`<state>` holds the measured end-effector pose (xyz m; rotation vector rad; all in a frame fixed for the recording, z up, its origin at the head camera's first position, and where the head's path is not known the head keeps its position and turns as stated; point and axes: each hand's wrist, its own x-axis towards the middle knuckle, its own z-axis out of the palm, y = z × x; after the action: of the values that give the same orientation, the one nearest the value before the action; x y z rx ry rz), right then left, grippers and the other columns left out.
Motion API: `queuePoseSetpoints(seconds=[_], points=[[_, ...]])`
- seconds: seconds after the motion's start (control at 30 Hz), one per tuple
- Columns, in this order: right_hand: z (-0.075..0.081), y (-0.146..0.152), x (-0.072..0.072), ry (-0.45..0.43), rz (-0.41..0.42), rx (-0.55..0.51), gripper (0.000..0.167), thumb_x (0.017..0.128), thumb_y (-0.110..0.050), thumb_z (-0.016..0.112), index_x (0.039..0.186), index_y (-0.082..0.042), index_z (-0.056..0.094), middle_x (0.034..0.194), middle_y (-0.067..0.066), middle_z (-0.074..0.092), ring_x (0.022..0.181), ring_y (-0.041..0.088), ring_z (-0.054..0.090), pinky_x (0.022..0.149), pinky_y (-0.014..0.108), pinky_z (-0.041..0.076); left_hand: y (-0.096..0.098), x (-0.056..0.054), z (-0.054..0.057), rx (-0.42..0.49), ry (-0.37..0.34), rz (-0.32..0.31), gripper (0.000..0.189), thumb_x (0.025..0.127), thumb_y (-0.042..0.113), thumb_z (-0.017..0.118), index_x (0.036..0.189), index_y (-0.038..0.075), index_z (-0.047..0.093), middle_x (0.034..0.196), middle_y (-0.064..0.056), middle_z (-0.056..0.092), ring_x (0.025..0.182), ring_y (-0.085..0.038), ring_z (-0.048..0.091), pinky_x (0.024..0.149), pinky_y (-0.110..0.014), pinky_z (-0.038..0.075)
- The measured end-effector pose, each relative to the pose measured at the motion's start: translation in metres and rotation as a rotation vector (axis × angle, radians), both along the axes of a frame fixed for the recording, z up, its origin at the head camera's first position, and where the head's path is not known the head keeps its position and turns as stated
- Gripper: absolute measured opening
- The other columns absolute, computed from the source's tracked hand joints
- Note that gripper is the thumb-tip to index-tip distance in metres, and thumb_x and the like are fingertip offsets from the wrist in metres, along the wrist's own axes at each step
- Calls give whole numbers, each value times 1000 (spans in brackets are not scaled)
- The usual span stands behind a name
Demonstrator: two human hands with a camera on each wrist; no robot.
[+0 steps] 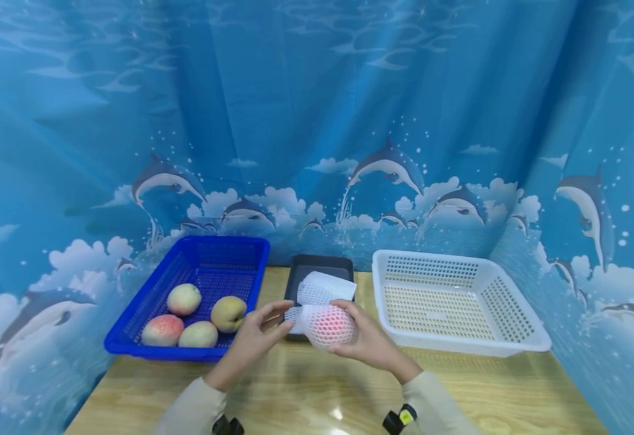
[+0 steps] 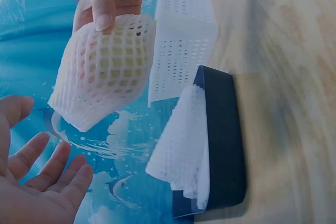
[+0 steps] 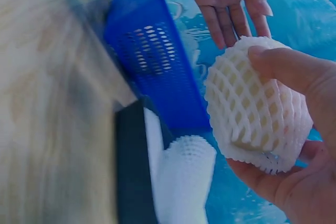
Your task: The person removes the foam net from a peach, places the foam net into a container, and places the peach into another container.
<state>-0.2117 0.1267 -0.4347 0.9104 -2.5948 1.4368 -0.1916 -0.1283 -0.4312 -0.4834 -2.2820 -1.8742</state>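
A peach in a white foam net sleeve [image 1: 330, 326] is held up in front of the black tray by my right hand [image 1: 370, 343], thumb on one side and fingers on the other. The loose end of the net points toward my left hand [image 1: 262, 333]. In the left wrist view that left hand [image 2: 44, 174] has its fingers spread and loosely bent, a small gap away from the net. More white foam nets [image 3: 186, 182] lie in the black tray [image 1: 322, 264], flat and unfilled.
To the left stands a blue basket [image 1: 111, 343] with several peaches [image 1: 184, 299] in it. A white perforated basket [image 1: 458, 344] sits on the right. Both rest on a wooden table [image 1: 295, 386], with a dolphin-print curtain [image 1: 306, 121] behind.
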Motion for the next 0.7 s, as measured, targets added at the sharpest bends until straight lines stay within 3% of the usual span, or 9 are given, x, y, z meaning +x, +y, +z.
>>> queuePoseSetpoints(seconds=[0.17, 0.33, 0.47, 0.7], points=[[13, 6, -1, 4, 20, -15, 80, 71, -21, 85, 139, -13, 43, 132, 15, 53, 109, 28, 59, 90, 36, 52, 4, -5, 7, 11, 77, -11, 33, 89, 8, 67, 120, -2, 62, 122, -19, 62, 118, -33, 56, 102, -44, 46], [27, 5, 6, 30, 5, -7, 79, 69, -7, 85, 137, -4, 44, 131, 20, 53, 108, 32, 59, 90, 36, 51, 13, -11, 11, 20, 147, 9, 25, 88, 6, 68, 112, -2, 66, 112, -17, 67, 109, -30, 62, 94, -35, 53], [37, 4, 12, 34, 10, 3, 78, 69, -5, 83, 136, 1, 43, 130, 23, 53, 106, 35, 60, 89, 37, 52, 17, -13, 14, -6, 138, 54, 15, 87, 7, 69, 102, 2, 69, 101, -12, 70, 98, -21, 65, 86, -29, 56], [24, 13, 0, 9, 12, -6, 82, 71, -18, 85, 140, -10, 42, 134, 17, 52, 108, 30, 60, 88, 38, 53, 21, -14, 19, -18, 91, 20, 16, 87, 7, 69, 102, 2, 69, 98, -10, 70, 93, -18, 66, 82, -26, 57]])
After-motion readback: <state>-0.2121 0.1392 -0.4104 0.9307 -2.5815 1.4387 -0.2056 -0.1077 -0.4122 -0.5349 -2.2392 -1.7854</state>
